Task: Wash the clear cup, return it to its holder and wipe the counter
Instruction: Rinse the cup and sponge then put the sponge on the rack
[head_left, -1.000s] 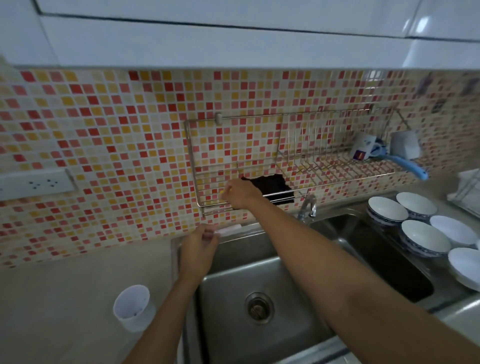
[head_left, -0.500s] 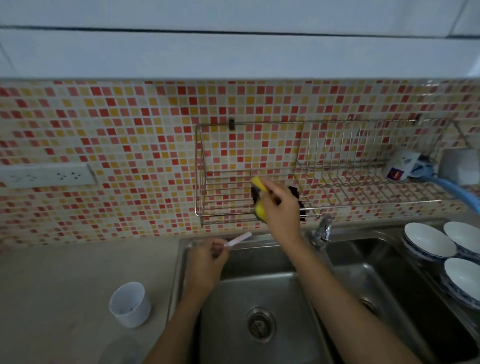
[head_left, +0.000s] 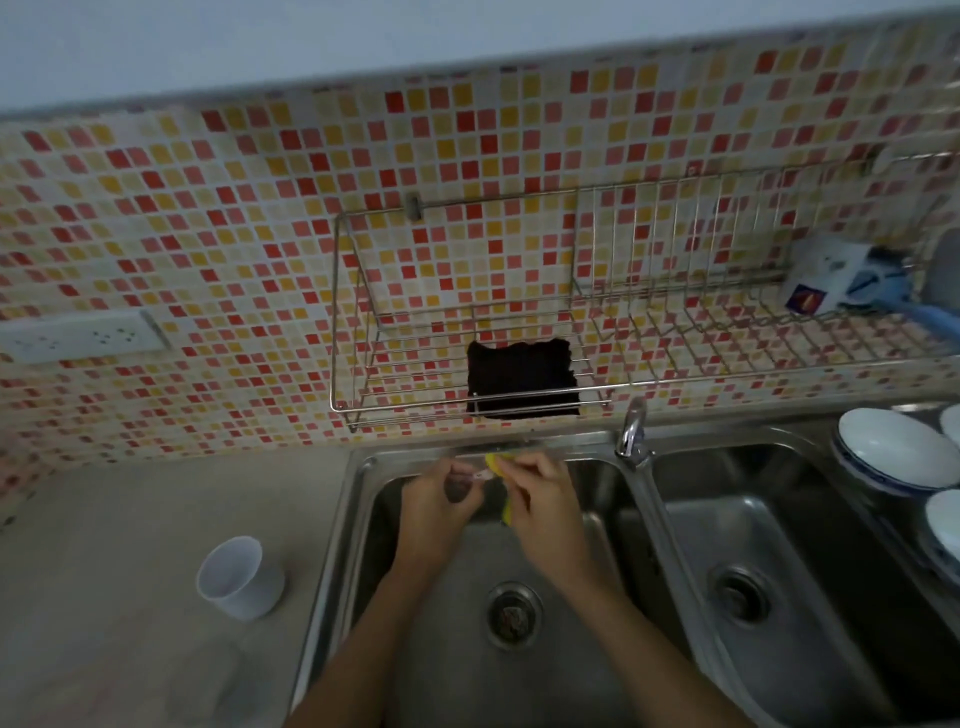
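Right hand (head_left: 545, 512) is gripping a yellow sponge (head_left: 496, 460); left hand (head_left: 435, 500), alongside, is pinching a small pale item (head_left: 481, 474); white cup (head_left: 239, 577) is standing well left.

Bowls (head_left: 891, 449) right of sink (head_left: 727, 431); brush (head_left: 893, 299) on rack (head_left: 675, 332).

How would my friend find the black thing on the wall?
Look at the tiled wall above the sink. A wire rack hangs there, and the black square pad sits low in its left part. Everything else in the rack is pale or blue.
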